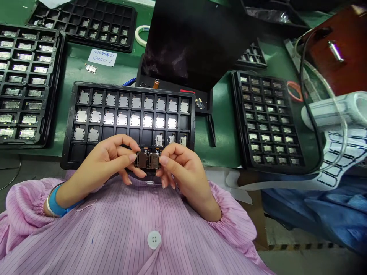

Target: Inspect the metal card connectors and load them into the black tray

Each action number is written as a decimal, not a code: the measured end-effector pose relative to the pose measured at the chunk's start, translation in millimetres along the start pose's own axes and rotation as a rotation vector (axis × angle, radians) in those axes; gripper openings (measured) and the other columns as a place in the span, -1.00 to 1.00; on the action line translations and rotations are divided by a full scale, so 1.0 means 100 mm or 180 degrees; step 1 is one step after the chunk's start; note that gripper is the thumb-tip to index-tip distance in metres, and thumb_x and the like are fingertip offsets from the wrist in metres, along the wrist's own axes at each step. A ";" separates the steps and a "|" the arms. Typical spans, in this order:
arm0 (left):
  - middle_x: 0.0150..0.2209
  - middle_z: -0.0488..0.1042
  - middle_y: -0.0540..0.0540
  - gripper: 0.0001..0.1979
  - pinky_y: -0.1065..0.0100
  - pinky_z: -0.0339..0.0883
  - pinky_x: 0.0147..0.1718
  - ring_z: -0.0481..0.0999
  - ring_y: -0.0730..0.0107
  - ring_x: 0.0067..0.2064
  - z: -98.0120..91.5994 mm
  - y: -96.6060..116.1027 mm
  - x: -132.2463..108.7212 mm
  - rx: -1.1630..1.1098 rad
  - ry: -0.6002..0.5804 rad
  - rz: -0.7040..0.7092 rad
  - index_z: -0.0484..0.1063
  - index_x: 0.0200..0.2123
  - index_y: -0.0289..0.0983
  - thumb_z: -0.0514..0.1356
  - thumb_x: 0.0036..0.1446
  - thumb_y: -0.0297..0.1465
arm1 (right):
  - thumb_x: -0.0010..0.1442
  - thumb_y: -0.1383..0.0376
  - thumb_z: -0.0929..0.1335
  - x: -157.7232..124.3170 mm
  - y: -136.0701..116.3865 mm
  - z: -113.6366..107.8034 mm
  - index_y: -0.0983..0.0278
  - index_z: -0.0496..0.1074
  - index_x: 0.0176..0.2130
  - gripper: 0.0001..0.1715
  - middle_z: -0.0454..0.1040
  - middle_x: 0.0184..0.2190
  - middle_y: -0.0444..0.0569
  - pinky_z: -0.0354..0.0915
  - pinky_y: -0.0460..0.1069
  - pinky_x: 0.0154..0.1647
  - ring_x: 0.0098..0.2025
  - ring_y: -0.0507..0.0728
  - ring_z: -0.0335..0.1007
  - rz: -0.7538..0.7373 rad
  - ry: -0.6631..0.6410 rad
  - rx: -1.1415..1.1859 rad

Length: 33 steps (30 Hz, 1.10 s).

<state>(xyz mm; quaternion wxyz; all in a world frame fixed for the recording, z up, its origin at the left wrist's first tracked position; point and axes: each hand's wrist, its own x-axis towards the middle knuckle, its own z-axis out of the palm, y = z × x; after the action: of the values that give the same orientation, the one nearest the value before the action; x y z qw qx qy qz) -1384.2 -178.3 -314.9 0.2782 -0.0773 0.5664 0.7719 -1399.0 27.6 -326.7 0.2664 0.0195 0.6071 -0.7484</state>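
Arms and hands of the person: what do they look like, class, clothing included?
The left hand and right hand are gloveless. A blue band and pale bangle circle the left wrist. The sleeves are pink, thinly dark-striped, gathered.

Left tray (pixel 56 68) cropped, centre tray (pixel 134 134) hidden (only partly)
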 end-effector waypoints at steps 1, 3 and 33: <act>-0.45 0.59 -0.04 -0.83 0.58 0.45 -0.59 0.66 0.28 -0.37 0.00 0.00 0.00 0.0003 0.0002 0.0006 0.33 -0.20 -0.27 0.26 0.23 -0.34 | 0.13 0.09 0.47 0.00 0.00 0.00 0.24 0.33 -0.43 -0.65 0.50 -0.61 -0.17 0.02 -0.21 -0.80 -0.73 -0.07 0.30 0.0002 0.0008 -0.0010; -0.45 0.59 -0.04 -0.82 0.57 0.46 -0.59 0.66 0.26 -0.35 0.00 0.00 0.00 0.0007 0.0004 0.0014 0.33 -0.19 -0.26 0.26 0.23 -0.33 | 0.13 0.09 0.47 -0.01 0.00 0.00 0.24 0.32 -0.43 -0.65 0.50 -0.61 -0.17 0.01 -0.21 -0.80 -0.73 -0.07 0.29 -0.0001 0.0008 -0.0022; -0.41 0.50 -0.02 -0.80 0.52 0.45 -0.56 0.64 0.29 -0.34 -0.21 -0.03 -0.04 0.0778 0.0865 0.0363 0.40 -0.15 -0.28 0.25 0.16 -0.36 | 0.17 0.23 0.39 0.14 -0.04 0.02 0.25 0.35 -0.45 -0.79 0.41 -0.61 -0.18 0.10 -0.11 -0.61 -0.62 -0.04 0.22 -0.0551 0.0499 -0.1409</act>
<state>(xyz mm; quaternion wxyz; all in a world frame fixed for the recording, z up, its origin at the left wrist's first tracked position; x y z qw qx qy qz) -1383.1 -198.2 -322.6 0.1623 -0.1143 0.6917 0.6944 -1412.5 21.1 -327.4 0.1512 -0.0334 0.7745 -0.6134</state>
